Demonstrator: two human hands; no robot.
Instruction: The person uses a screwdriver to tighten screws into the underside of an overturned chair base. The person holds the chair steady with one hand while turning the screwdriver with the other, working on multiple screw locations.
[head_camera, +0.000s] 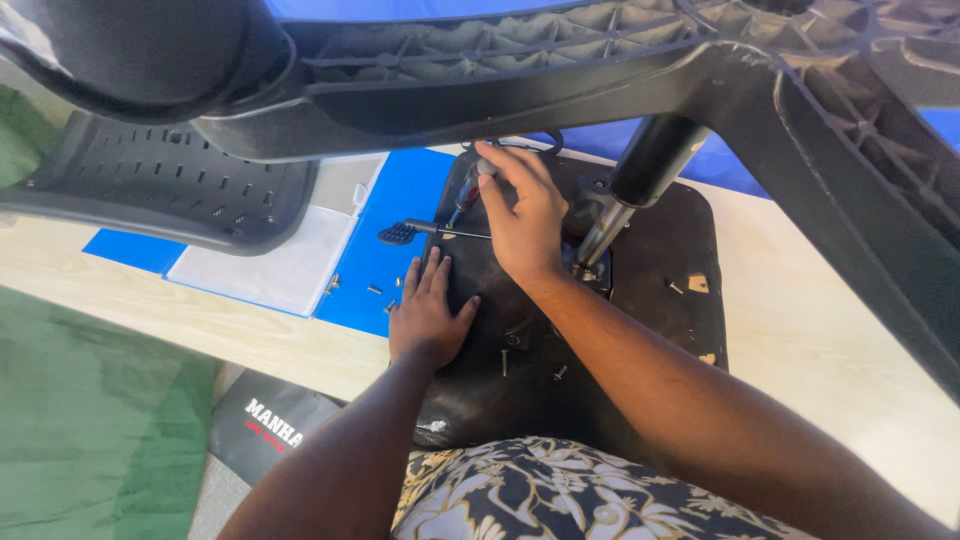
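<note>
An upturned black chair seat (660, 250) lies on the table with its gas cylinder (640, 180) rising to the black star base (620, 70) overhead. My right hand (525, 215) grips a screwdriver handle (470, 185) at the seat's far edge, tip pointing down. My left hand (428, 310) lies flat, fingers spread, on the seat's left edge. A black lever with a paddle end (400, 233) sticks out to the left between the hands. Loose screws (505, 360) lie on the seat near my left wrist.
A black perforated chair back (170, 190) rests at the left over a white sheet (270, 265) and blue sheet (400, 200). More screws (375, 290) lie on the blue sheet. A dark bag (265, 425) sits on the green floor (90, 420) below the table edge.
</note>
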